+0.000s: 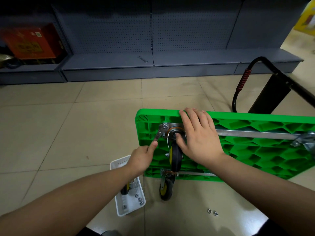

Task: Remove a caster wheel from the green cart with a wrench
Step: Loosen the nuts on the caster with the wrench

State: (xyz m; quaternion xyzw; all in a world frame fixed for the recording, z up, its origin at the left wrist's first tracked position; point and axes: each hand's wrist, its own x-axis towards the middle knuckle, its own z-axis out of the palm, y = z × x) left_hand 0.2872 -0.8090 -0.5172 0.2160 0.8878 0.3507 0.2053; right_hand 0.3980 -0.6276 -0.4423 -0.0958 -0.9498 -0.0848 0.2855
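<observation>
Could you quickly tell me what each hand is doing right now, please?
Left hand: holds the wrench, set on a bolt of the caster plate.
Right hand: open, pressing on the caster wheel's mount and the green cart.

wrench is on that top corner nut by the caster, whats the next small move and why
Probably swing the wrench handle through another short turn. Its head sits on a nut at the caster plate corner, the left hand pinches its handle end, and the right hand steadies the green cart.
</observation>
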